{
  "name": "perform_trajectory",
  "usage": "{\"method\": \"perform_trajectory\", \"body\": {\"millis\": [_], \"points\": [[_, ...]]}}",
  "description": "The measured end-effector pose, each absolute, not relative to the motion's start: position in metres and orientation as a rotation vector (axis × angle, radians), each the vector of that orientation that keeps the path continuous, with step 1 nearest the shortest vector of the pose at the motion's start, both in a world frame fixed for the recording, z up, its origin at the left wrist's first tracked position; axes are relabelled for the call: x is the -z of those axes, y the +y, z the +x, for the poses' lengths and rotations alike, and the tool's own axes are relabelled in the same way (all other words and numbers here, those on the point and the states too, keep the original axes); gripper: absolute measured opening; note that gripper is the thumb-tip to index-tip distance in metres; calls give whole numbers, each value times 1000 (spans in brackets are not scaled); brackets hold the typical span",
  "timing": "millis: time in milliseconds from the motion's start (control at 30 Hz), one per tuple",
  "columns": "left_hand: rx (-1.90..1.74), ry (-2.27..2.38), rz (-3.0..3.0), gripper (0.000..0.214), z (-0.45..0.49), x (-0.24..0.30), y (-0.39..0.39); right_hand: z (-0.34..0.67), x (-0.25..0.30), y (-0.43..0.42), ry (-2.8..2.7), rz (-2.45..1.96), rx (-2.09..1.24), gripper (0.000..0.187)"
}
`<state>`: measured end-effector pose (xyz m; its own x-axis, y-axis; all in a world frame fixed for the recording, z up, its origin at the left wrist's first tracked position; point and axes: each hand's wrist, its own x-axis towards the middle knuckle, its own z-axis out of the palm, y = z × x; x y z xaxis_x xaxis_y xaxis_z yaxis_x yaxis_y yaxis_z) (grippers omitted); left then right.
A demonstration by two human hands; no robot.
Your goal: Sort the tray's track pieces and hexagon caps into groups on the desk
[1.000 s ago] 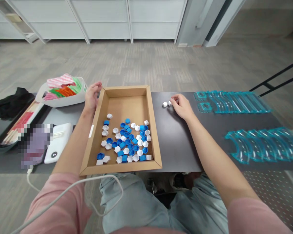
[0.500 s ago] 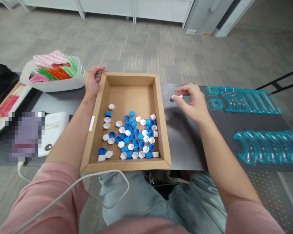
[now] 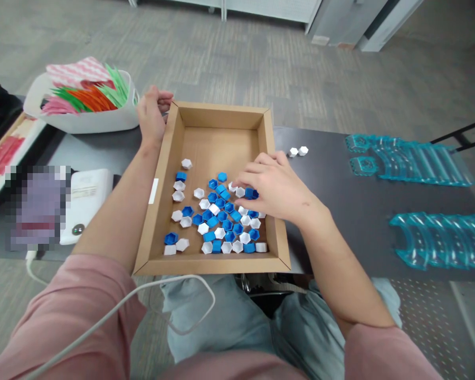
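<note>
A cardboard box (image 3: 221,107) holds several small blue and white hexagonal caps, mostly in its near half. Against the outside of its far left corner is my left hand (image 3: 152,113), fingers bent at the edge; part of the grip is hidden. My right hand (image 3: 271,184) reaches over the right wall into the box. Its thumb and fingers are apart, with a white cap (image 3: 240,192) between them. Beyond the right wall, a white cap (image 3: 293,152) and another white cap (image 3: 303,151) lie side by side on the dark table (image 3: 324,174).
Rows of clear teal plastic pieces (image 3: 419,163) lie at the right. To the left stand a white bin (image 3: 91,122) with colourful strips, a white device (image 3: 87,203) and a blurred-out item (image 3: 39,206). A white cable (image 3: 174,278) loops before the box.
My right hand has moved left from the table into the box. The white cap it held now lies on the table beside another. My left hand stays at the box.
</note>
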<state>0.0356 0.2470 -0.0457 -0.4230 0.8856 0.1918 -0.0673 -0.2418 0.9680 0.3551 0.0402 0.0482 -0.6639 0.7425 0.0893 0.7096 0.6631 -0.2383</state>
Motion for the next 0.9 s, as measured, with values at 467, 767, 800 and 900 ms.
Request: {"method": "perform_trajectory", "body": {"millis": [467,767,800,900], "points": [[-1738,1360,1022,49,40,38,245,362,-37,52,-2329,-1057,-593,17],[-1765,1260,1044,52,38,47,251,368,-26,62,-2081,-872,-746,38],[-1759,1253,1032,54,39,47,249,368,-27,63,-2052,-847,-776,44],[-1752,1263,965,57,43,40,243,379,-29,65,-1980,-815,-762,46]]}}
